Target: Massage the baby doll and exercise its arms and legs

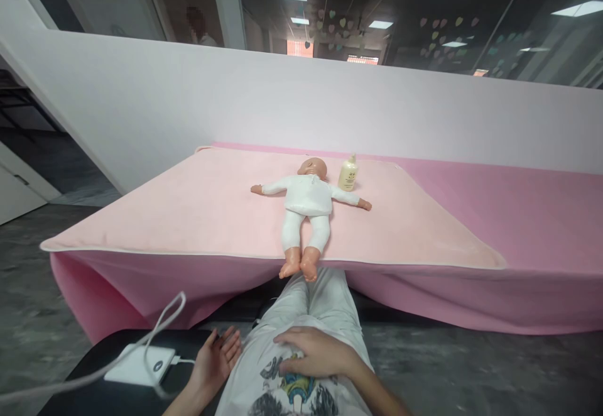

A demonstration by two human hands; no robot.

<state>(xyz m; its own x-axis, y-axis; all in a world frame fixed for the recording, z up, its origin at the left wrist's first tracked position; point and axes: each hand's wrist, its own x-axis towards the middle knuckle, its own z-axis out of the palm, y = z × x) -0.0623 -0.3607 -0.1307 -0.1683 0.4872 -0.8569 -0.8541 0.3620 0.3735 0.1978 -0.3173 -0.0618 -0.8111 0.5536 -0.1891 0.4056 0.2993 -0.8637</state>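
White-clad doll lies on the pink mat, feet past the near edge. From my right hand it's at 12 o'clock, well apart. That hand is over my shirt, fingers extended, loose; can't tell if it's touching. From my left hand, doll is at 1 o'clock, farther off; palm up, fingers half-curled, nothing gripped. Bottle just beside the doll's head, at its 3 o'clock. White box with a plugged-in cable: left hand's 9 o'clock, near, on a black seat.
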